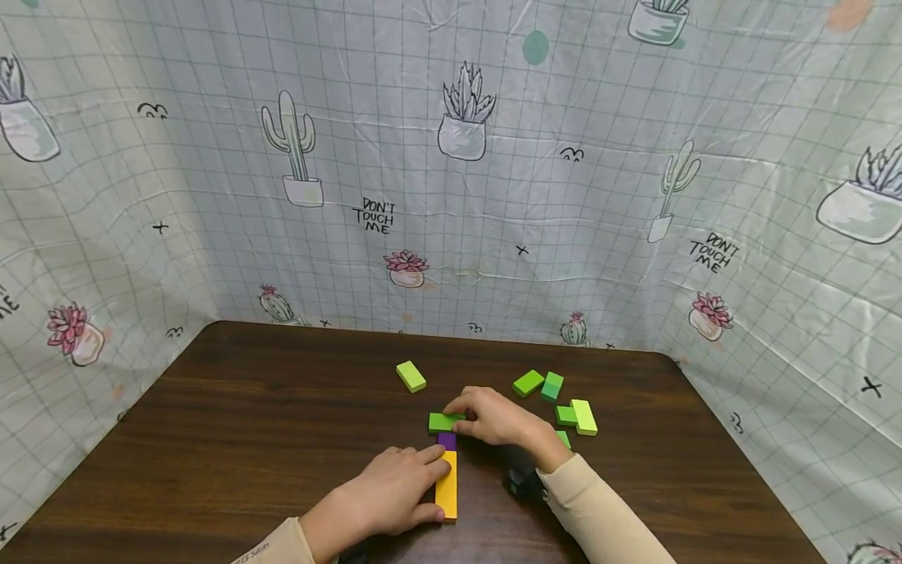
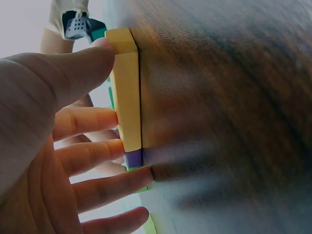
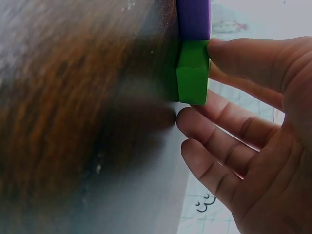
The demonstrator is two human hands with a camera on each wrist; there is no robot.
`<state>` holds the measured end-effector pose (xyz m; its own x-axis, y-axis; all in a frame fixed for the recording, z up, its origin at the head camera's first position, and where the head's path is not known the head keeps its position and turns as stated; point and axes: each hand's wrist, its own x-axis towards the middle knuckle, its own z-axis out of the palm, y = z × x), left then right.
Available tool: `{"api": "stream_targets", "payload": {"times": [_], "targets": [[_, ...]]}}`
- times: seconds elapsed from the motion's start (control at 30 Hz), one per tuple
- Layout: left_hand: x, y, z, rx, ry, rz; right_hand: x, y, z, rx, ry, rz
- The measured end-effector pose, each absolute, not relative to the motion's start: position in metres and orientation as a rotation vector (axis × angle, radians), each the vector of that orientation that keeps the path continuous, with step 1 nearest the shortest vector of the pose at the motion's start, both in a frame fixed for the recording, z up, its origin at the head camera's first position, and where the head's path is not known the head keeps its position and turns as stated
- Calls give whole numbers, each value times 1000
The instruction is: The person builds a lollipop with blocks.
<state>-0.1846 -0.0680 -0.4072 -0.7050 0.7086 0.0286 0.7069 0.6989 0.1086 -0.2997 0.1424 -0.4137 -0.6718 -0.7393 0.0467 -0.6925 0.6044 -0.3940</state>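
A long yellow block (image 1: 447, 497), a short purple block (image 1: 447, 442) and a green block (image 1: 441, 423) form a line on the table, with the green one lying crosswise at the far end. My left hand (image 1: 391, 489) rests against the yellow block, its thumb near the close end and its fingertips farther along; in the left wrist view its fingers (image 2: 100, 158) are fairly straight. With thumb and fingers, my right hand (image 1: 496, 415) pinches the right part of the green block (image 3: 192, 83). In the right wrist view that block touches the purple block (image 3: 195, 19).
One lime block (image 1: 411, 376) lies alone beyond the line. To the right are a green block (image 1: 528, 382), a two-tone green block (image 1: 553, 385), a lime block (image 1: 584, 417) against another green block (image 1: 565, 415), and one partly hidden by my right wrist (image 1: 563, 439). A patterned curtain (image 1: 451, 180) surrounds the dark table (image 1: 282, 407).
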Motion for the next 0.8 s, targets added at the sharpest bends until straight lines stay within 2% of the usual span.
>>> {"api": "stream_targets", "payload": {"times": [0.53, 0.8], "targets": [[-186, -67, -407, 1213, 2902, 176, -298, 143, -414, -1220, 2693, -605], [-193, -69, -405, 1105, 2829, 215, -299, 142, -414, -1226, 2700, -599]]}}
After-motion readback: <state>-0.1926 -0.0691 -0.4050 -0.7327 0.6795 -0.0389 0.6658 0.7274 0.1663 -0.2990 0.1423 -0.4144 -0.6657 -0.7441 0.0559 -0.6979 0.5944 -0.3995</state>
